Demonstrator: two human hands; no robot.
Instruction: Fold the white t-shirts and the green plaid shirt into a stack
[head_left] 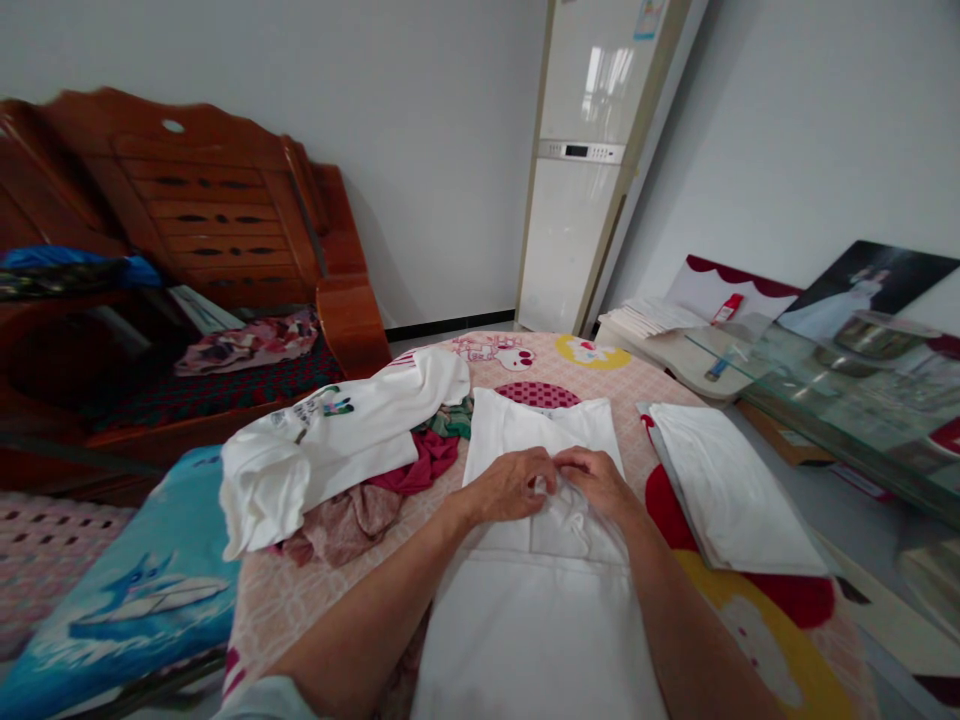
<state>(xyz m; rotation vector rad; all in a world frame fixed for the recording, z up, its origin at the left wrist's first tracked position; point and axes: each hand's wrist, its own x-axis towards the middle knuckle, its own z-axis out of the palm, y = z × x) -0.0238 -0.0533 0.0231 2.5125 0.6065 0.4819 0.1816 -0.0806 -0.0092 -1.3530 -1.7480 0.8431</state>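
A long white garment (540, 630) lies spread lengthwise in front of me, its near end reaching the bottom of the view. My left hand (514, 485) is closed on a bunched bit of its cloth near the middle. Close beside it, fingertips almost touching, my right hand (598, 482) pinches the same gathered area. Below the fingers hang small folds or a tie; which of the two I cannot tell. A seam crosses the garment just nearer to me. To the right rests a folded white cloth stack (739, 490).
A crumpled white printed shirt (352, 430) lies left, over pink and brown clothes (345, 525). All are on a round table with a patterned cloth (637, 375). A wooden chair (217, 220) stands back left, a glass shelf (847, 400) right, a tall air conditioner (574, 230) behind.
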